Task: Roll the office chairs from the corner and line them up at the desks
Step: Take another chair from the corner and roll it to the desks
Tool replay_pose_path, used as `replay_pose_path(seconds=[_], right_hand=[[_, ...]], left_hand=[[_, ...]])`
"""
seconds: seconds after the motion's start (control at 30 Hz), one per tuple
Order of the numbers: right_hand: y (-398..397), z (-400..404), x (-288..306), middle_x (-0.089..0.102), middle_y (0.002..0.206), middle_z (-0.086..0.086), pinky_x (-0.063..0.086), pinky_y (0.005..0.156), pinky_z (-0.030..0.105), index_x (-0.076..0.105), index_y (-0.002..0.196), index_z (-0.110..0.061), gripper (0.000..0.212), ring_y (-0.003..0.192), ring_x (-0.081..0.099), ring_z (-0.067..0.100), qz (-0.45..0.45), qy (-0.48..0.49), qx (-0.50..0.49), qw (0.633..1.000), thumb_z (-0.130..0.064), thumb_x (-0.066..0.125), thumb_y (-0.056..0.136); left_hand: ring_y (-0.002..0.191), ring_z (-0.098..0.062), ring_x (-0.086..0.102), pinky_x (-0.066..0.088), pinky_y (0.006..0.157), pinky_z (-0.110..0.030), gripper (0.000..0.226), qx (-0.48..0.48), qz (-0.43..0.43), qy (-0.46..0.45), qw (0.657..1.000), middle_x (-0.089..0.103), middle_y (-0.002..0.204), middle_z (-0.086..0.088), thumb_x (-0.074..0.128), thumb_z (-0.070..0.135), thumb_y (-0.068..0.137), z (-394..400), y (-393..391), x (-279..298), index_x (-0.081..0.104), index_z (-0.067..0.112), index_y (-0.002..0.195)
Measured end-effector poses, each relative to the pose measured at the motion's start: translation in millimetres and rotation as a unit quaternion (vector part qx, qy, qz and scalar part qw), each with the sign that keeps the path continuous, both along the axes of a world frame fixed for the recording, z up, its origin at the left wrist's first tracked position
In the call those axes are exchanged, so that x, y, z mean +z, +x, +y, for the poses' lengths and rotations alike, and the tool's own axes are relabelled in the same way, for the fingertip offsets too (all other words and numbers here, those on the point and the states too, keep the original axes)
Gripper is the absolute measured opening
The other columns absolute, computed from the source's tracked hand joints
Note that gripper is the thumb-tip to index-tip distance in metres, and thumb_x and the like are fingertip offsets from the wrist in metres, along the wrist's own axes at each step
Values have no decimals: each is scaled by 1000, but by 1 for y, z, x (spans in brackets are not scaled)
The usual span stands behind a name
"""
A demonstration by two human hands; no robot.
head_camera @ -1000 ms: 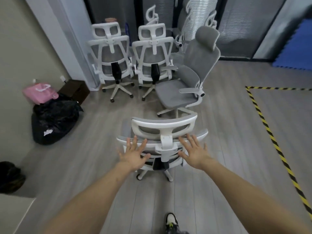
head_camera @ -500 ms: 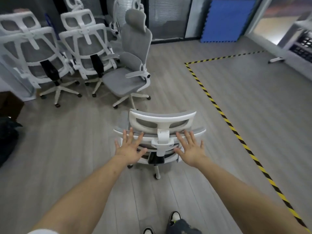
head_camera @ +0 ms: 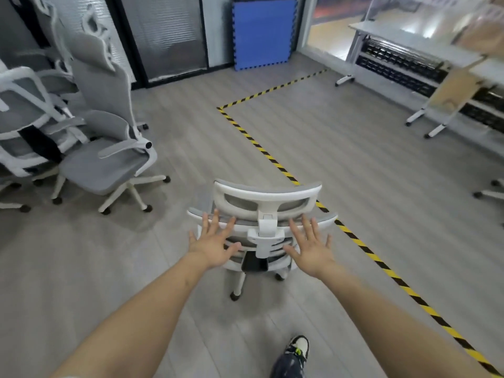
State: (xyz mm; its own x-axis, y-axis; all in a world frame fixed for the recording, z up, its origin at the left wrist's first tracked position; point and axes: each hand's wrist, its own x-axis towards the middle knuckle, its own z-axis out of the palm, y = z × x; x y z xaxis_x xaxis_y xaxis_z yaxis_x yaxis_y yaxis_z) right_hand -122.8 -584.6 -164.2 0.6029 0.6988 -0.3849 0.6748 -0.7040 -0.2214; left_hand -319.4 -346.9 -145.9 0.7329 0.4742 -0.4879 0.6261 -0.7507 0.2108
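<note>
Looking down, we find our shoe (head_camera: pixel 297 350) at the bottom edge, right of center, on the grey floor (head_camera: pixel 354 159). Against the frame of half a second ago, our view has swung rightward: the parked chairs (head_camera: pixel 35 132) that filled the upper left then now crowd the left edge, the blue mat (head_camera: pixel 263 31) sits top center, and the desks (head_camera: pixel 420 42) have come into the upper right.

Just above our forearms, in the lower middle of the frame, stands the office chair (head_camera: pixel 261 230) we are rolling. We see it from behind; its seat side faces away from us toward the top of the frame, and the long axis of its backrest rail runs left to right. Its wheeled base rests on the floor just left of the yellow-and-black tape (head_camera: pixel 272 156).

Our left hand (head_camera: pixel 214 241) lies flat against the left part of the backrest, fingers (head_camera: pixel 215 221) straight and fanned apart, gripping nothing. Our right hand (head_camera: pixel 309 245) presses the right part likewise, its fingers (head_camera: pixel 306 226) spread and straight. The white headrest post stands between the two hands.

Farther off, a grey padded chair (head_camera: pixel 109 148) stands at middle left, turned rightward.
</note>
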Motion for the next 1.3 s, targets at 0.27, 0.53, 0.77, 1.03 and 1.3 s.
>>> replay_pose_path(seconds=[0.27,0.53,0.77,1.03,1.3], right_hand=[[179,-84,2,-40,163,-9,-2,123,67,-23,155,-53,76,149,-39,18,3,-14,-69,998,-78,19,98],[334,-180,7,-40,164,-5,-12,120,68,-28,152,-55,72,153,-32,32,3,-22,-178,984,-76,16,98],[477,-231,4,-41,162,-4,-14,121,63,-27,152,-57,75,153,-29,37,15,-22,-259,965,-77,21,98],[663,-275,23,-33,167,0,-8,120,68,-17,157,-54,74,155,-22,42,47,-47,-323,944,-77,20,98],[835,-308,26,-30,168,-3,-9,121,67,-13,158,-54,71,155,-23,38,74,-51,-369,925,-75,21,99]], left_hand=[[154,-27,-31,1,119,-74,78,-92,29,11,995,-35,166,3,26,80,96,-50,223,8,-16,55,157],[154,-26,-30,1,119,-72,79,-196,37,41,979,-35,166,4,23,82,95,-112,439,8,-21,55,155],[155,-24,-28,6,117,-76,80,-281,27,48,958,-35,166,6,23,84,93,-148,637,3,-22,58,154],[156,-23,-26,4,119,-72,76,-359,26,31,932,-32,168,3,20,83,94,-192,868,11,-20,58,155],[155,-24,-29,-2,117,-76,84,-404,42,27,913,-34,166,4,14,94,84,-224,1083,12,-18,60,154]])
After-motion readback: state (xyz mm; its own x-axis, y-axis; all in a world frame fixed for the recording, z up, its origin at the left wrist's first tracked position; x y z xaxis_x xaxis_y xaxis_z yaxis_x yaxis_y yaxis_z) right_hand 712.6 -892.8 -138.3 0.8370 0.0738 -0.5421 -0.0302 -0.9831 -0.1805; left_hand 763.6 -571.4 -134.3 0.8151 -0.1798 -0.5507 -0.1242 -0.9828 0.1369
